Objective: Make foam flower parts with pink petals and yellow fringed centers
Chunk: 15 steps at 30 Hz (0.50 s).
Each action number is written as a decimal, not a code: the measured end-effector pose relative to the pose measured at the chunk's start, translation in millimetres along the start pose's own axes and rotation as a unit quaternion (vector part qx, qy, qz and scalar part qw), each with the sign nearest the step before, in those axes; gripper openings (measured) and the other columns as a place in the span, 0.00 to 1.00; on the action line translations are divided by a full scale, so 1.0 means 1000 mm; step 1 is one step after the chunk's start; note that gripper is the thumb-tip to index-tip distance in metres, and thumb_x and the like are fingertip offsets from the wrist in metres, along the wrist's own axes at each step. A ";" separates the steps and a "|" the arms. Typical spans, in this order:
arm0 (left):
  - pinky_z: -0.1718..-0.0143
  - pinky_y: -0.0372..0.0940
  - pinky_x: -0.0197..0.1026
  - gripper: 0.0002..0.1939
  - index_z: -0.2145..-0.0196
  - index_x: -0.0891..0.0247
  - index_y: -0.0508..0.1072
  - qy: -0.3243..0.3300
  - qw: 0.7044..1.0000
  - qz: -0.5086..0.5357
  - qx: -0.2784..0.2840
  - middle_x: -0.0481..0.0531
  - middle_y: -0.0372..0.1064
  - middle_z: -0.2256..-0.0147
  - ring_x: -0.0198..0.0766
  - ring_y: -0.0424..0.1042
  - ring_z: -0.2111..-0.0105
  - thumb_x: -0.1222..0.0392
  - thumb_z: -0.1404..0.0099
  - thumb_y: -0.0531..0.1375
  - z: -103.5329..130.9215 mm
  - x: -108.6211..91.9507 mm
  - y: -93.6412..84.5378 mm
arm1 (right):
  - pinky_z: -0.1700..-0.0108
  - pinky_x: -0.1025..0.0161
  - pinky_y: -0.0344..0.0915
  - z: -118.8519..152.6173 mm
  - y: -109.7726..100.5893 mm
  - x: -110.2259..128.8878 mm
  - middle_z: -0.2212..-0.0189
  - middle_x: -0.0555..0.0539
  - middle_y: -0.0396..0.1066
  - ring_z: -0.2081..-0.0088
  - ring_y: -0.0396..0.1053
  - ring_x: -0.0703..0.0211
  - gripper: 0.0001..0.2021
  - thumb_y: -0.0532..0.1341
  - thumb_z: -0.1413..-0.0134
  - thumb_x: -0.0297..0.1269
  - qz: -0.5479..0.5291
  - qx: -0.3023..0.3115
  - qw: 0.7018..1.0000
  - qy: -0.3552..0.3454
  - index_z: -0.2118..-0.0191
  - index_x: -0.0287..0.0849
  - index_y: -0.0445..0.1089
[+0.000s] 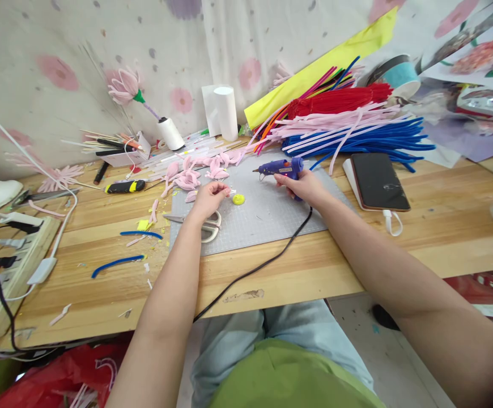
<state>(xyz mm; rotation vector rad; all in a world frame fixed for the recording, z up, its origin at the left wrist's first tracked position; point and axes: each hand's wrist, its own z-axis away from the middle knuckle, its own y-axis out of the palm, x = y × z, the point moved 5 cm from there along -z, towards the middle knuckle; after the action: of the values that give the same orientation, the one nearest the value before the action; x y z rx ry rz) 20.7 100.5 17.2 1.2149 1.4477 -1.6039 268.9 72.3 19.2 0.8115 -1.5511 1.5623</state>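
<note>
Wrapped round the purple glue gun [277, 168], the right hand [306, 188] grips its handle, likely sparing skin the heat; left hand's [211, 199] fingertips press together, contents unclear, yellow disc [238, 199] just beside them, scissors [174, 218] by its wrist

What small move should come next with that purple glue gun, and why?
Probably ease the glue gun left, towards the left fingers: the right hand already grips it, its nozzle points that way but sits apart, and the left fingers seem to pinch a small pale piece beside the yellow disc.
</note>
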 end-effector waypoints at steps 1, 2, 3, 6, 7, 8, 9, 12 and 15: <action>0.66 0.60 0.37 0.05 0.73 0.64 0.69 0.002 1.000 0.001 -0.008 0.46 0.68 0.76 0.32 0.66 0.73 0.60 0.46 0.59 -0.001 0.000 -0.001 | 0.75 0.62 0.59 -0.003 -0.002 -0.002 0.81 0.48 0.66 0.76 0.64 0.59 0.21 0.60 0.54 0.57 0.019 -0.035 0.999 -0.003 0.69 0.41 0.70; 0.66 0.60 0.37 0.05 0.73 0.64 0.69 0.002 1.000 0.001 -0.014 0.46 0.68 0.75 0.32 0.66 0.73 0.60 0.46 0.59 -0.001 0.001 -0.001 | 0.72 0.61 0.60 -0.006 -0.004 -0.004 0.78 0.46 0.69 0.73 0.67 0.55 0.21 0.60 0.55 0.56 0.039 -0.065 0.997 -0.010 0.67 0.41 0.71; 0.66 0.60 0.37 0.05 0.73 0.64 0.69 0.003 1.000 0.001 -0.018 0.46 0.68 0.75 0.32 0.66 0.73 0.60 0.46 0.59 -0.002 0.001 -0.001 | 0.69 0.59 0.62 -0.009 -0.005 -0.006 0.75 0.44 0.71 0.69 0.69 0.52 0.21 0.61 0.55 0.55 0.056 -0.089 0.994 -0.020 0.65 0.41 0.71; 0.65 0.60 0.37 0.05 0.73 0.64 0.69 0.010 1.000 0.001 -0.017 0.47 0.68 0.75 0.32 0.66 0.73 0.60 0.46 0.59 -0.002 0.001 0.001 | 0.64 0.56 0.63 -0.015 -0.008 -0.008 0.66 0.41 0.73 0.61 0.70 0.47 0.22 0.62 0.55 0.54 0.091 -0.126 0.987 -0.045 0.61 0.41 0.71; 0.65 0.60 0.37 0.05 0.73 0.64 0.69 0.011 1.000 0.002 -0.015 0.47 0.68 0.75 0.32 0.66 0.72 0.60 0.46 0.59 -0.002 0.001 0.002 | 0.63 0.56 0.63 -0.016 -0.009 -0.008 0.65 0.40 0.73 0.60 0.70 0.45 0.22 0.62 0.55 0.54 0.102 -0.131 0.985 -0.048 0.60 0.41 0.70; 0.64 0.61 0.38 0.05 0.73 0.64 0.69 0.011 1.000 0.001 -0.013 0.47 0.69 0.75 0.32 0.66 0.72 0.60 0.46 0.59 -0.001 0.001 0.003 | 0.63 0.55 0.63 -0.017 -0.009 -0.008 0.65 0.40 0.73 0.60 0.70 0.44 0.23 0.62 0.55 0.54 0.115 -0.134 0.983 -0.048 0.59 0.41 0.70; 0.64 0.61 0.38 0.04 0.73 0.64 0.70 0.009 1.000 0.000 -0.011 0.47 0.69 0.75 0.32 0.66 0.72 0.60 0.46 0.59 -0.001 0.001 0.004 | 0.63 0.55 0.63 -0.016 -0.010 -0.008 0.65 0.39 0.73 0.60 0.70 0.44 0.23 0.62 0.55 0.54 0.129 -0.137 0.981 -0.046 0.59 0.41 0.70; 0.65 0.61 0.38 0.03 0.73 0.64 0.70 0.004 1.000 -0.016 -0.008 0.47 0.69 0.74 0.33 0.66 0.73 0.62 0.46 0.59 -0.001 0.001 0.005 | 0.62 0.54 0.62 -0.014 -0.010 -0.006 0.64 0.38 0.73 0.59 0.69 0.43 0.22 0.62 0.55 0.52 0.160 -0.135 0.977 -0.041 0.58 0.41 0.69; 0.65 0.61 0.38 0.02 0.73 0.64 0.71 0.002 1.000 -0.028 0.000 0.47 0.69 0.74 0.33 0.66 0.73 0.63 0.47 0.60 0.000 0.000 0.005 | 0.62 0.55 0.61 -0.011 -0.009 -0.005 0.60 0.38 0.72 0.59 0.69 0.45 0.24 0.62 0.55 0.52 0.169 -0.116 0.978 -0.051 0.56 0.41 0.67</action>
<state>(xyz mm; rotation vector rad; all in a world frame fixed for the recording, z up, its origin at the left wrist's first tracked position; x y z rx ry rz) 25.4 99.3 15.4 1.1881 1.4946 -1.6401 279.6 82.0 18.9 0.5234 -1.9838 1.5511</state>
